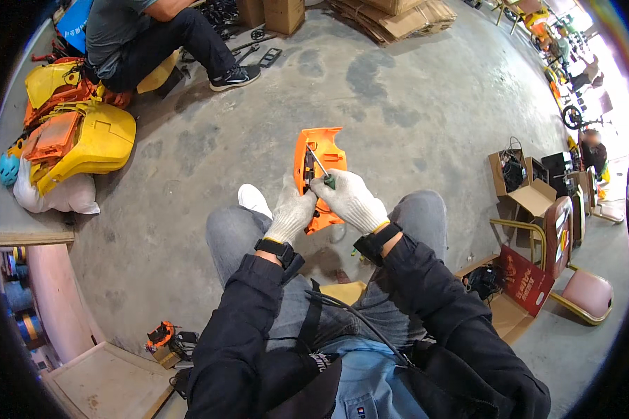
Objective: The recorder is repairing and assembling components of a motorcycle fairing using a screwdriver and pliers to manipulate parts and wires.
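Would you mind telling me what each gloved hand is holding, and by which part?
The left hand grips the orange plastic cover by its lower left edge. The right hand holds a screwdriver by its green handle, tip against the cover.

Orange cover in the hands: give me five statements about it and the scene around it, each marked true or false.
1. The left hand holds the orange cover. True.
2. The right hand holds a hammer. False: it holds a screwdriver, tip against the cover.
3. Both hands are bare. False: both wear white gloves.
4. Yellow and orange shells are piled at upper left. True.
5. The floor is carpeted. False: it is bare grey concrete.
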A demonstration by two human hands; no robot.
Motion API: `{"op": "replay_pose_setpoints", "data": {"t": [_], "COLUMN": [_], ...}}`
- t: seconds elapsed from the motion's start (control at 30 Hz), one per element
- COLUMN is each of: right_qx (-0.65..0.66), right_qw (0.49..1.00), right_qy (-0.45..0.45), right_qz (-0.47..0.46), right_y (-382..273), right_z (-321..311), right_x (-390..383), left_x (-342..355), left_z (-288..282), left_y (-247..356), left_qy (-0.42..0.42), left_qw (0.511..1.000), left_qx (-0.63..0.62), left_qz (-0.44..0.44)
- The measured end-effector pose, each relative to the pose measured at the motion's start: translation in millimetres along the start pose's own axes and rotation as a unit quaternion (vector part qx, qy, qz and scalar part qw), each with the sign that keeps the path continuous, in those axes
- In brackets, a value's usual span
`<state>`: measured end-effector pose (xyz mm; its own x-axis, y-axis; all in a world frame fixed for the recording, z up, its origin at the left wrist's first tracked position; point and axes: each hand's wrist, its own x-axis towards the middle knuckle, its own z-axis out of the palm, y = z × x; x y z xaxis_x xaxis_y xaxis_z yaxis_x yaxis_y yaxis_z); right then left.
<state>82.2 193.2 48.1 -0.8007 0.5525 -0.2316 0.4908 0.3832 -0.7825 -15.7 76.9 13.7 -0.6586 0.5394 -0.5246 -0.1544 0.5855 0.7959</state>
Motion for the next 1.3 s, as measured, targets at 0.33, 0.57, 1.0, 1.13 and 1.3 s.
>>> {"op": "replay_pose_setpoints", "data": {"t": [0.33, 0.57, 1.0, 1.13, 1.3], "right_qx": [0.018, 0.029, 0.054, 0.047, 0.026], "right_qw": [1.000, 0.999, 0.996, 0.997, 0.999], "right_qy": [-0.005, 0.020, -0.035, -0.022, 0.013], "right_qz": [0.011, -0.030, 0.068, 0.052, -0.028], "right_y": [3, 5, 0, 2, 8], "right_z": [0, -1, -6, -2, 0], "right_x": [1, 2, 0, 1, 3], "left_x": [3, -5, 8, 7, 3], "left_z": [2, -1, 1, 1, 0], "left_y": [-6, 3, -14, -13, -7], "left_qy": [-0.003, -0.012, -0.014, -0.009, -0.001], "left_qw": [0.999, 1.000, 0.998, 0.998, 0.998], "left_qx": [-0.017, -0.016, -0.033, -0.024, -0.009], "left_qz": [0.033, 0.016, 0.043, 0.059, 0.061]}}
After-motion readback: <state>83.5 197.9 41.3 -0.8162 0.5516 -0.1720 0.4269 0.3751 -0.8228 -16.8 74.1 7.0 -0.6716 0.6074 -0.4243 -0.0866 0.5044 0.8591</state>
